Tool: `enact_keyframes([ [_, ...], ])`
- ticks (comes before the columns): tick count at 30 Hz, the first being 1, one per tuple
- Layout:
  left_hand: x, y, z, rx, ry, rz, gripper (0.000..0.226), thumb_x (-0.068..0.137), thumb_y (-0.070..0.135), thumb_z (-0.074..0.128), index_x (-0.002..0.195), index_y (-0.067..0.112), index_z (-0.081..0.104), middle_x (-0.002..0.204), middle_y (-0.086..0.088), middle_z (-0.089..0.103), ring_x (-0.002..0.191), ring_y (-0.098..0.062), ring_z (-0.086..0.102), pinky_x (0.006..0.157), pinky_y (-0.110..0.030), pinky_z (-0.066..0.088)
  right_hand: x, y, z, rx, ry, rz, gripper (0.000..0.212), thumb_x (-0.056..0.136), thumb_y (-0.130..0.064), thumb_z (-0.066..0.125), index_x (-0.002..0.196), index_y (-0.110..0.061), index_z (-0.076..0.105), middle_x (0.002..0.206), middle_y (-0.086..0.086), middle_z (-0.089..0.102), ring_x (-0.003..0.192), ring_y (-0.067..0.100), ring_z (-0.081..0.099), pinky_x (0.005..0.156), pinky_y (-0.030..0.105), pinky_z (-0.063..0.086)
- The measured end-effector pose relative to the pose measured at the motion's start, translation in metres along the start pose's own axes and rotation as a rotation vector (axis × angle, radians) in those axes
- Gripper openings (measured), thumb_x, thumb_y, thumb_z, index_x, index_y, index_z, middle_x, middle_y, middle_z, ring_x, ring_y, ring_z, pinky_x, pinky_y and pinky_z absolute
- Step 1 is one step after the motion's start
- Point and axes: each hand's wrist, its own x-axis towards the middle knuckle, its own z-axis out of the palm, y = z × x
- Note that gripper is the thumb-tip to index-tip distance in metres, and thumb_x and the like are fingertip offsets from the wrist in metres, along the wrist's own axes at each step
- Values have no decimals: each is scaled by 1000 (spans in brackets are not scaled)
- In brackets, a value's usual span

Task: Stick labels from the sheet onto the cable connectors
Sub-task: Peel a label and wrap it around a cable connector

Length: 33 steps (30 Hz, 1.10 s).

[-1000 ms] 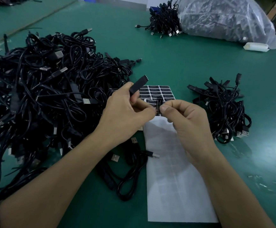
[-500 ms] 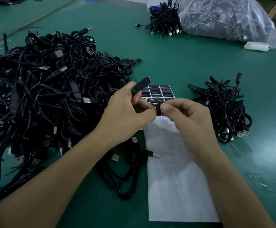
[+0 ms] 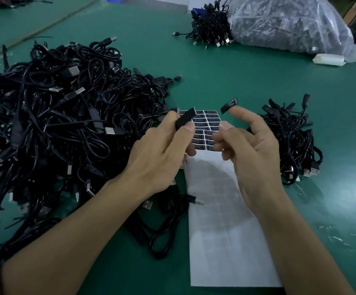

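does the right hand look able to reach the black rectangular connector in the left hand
Probably yes: the right hand is open beside the black rectangular connector the left hand grips, a black label on its fingertip, nothing between them.

1. A factory or assembly workshop bench, by the look of it; a green work mat (image 3: 247,81) covers the whole surface, and another green-topped table (image 3: 13,24) stands at the far left.
2. Stock in bulk: a big heap of black USB cables (image 3: 56,124) on the left; a smaller pile (image 3: 289,141) on the right; another bundle (image 3: 211,28) at the back, beside a clear plastic bag (image 3: 289,24) stuffed with more.
3. Hand piecework: a label sheet (image 3: 226,231), mostly peeled bare, lies between the piles; rows of black labels (image 3: 209,124) remain at its far end.
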Motion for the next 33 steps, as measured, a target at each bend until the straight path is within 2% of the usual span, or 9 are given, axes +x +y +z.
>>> enact_keyframes([
  [2, -2, 2, 0, 142, -28, 11, 34, 87, 65, 24, 88, 36, 43, 79, 11, 71, 74, -16, 67, 76, -50, 52, -2, -1, 3, 22, -45, -30, 41, 86, -28, 72, 123, -35, 55, 84, 6, 74, 78, 8, 70, 69, 17, 51],
  [5, -5, 5, -1, 303, -61, 26, 42, 82, 67, 16, 92, 33, 38, 80, 7, 68, 77, -18, 63, 77, -47, 50, -6, -4, 9, 89, -76, -74, 49, 82, -18, 75, 125, -27, 53, 81, 0, 74, 75, 6, 70, 68, 15, 52],
  [11, -5, 5, -2, 300, -102, 78, 37, 96, 49, 21, 86, 26, 49, 75, 11, 64, 72, -13, 61, 74, -46, 50, -5, -6, 8, 60, -7, -99, 41, 87, -1, 72, 117, -24, 55, 77, 1, 75, 71, 9, 68, 69, 17, 52],
  [17, 0, 1, -1, 231, -111, 103, 45, 91, 54, 26, 86, 25, 60, 82, 7, 66, 80, -18, 64, 72, -46, 53, -2, -3, 7, 82, -12, -142, 43, 88, 3, 70, 116, -24, 51, 76, -2, 75, 72, 7, 69, 69, 16, 53],
  [19, 1, -1, 0, 147, -58, 133, 41, 95, 48, 34, 82, 20, 62, 76, 2, 64, 72, -24, 61, 65, -46, 52, -2, -1, 6, 84, -7, -146, 42, 88, 2, 70, 115, -26, 51, 77, -1, 75, 73, 8, 69, 72, 18, 54],
  [22, 1, -3, -1, 73, 41, 162, 24, 95, 33, 52, 80, 20, 65, 66, -2, 63, 56, -22, 56, 53, -42, 46, -1, 1, 4, 64, 7, -145, 42, 86, -6, 73, 115, -28, 51, 80, 1, 76, 76, 12, 69, 77, 24, 55],
  [25, 1, -4, -1, 105, -10, 130, 28, 91, 38, 56, 75, 19, 69, 63, -2, 65, 57, -26, 60, 54, -43, 49, -1, 3, 4, 56, 8, -151, 43, 85, -7, 72, 114, -28, 50, 80, 1, 76, 77, 13, 69, 77, 25, 55],
  [29, 1, -3, -2, 200, -98, 87, 33, 87, 48, 52, 81, 24, 74, 68, 5, 70, 61, -18, 62, 60, -43, 53, -1, 4, 5, 48, 11, -154, 44, 88, 1, 71, 114, -25, 49, 78, 1, 75, 73, 12, 69, 74, 24, 56],
  [33, 3, -2, -2, 142, -111, 46, 28, 88, 50, 51, 82, 34, 73, 71, 21, 71, 62, -7, 64, 65, -39, 55, -1, 2, 6, 11, 69, -146, 38, 88, -3, 73, 110, -27, 54, 77, -1, 75, 71, 10, 68, 71, 21, 54],
])
